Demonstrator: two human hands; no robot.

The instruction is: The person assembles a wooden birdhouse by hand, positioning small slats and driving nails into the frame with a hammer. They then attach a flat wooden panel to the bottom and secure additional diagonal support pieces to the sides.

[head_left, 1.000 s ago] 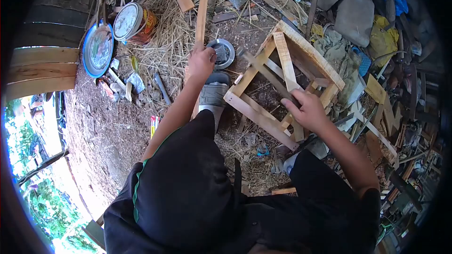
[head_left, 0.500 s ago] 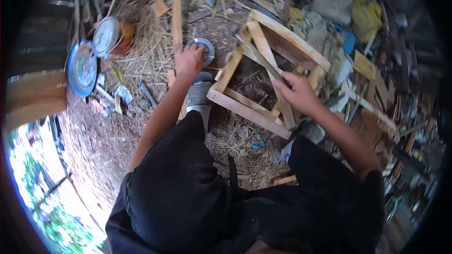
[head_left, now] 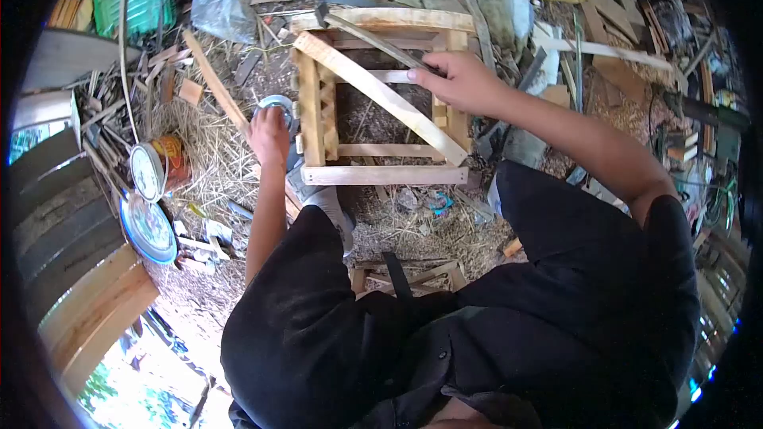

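A square wooden frame (head_left: 381, 175) of pale slats lies on the ground in front of my knees, with one slat (head_left: 373, 87) crossing it diagonally. My right hand (head_left: 457, 79) rests on the frame's far right corner and is shut on the handle of a dark hammer-like tool (head_left: 373, 38), whose head points up-left over the frame's far rail. My left hand (head_left: 269, 133) reaches to a small round metal tin (head_left: 278, 102) just left of the frame and covers its near edge. Its fingertips are hidden.
A long loose slat (head_left: 214, 83) lies on straw left of the tin. An orange can with a white lid (head_left: 152, 168) and a blue round dish (head_left: 147, 228) sit at the left. My grey shoe (head_left: 324, 200) is below the frame. Scrap wood, cloth and plastic crowd the far side and the right.
The view has swung, so the frame now sits square ahead. My right hand moved with the tool to the frame's far corner. My left hand shifted from the long slat onto the tin.
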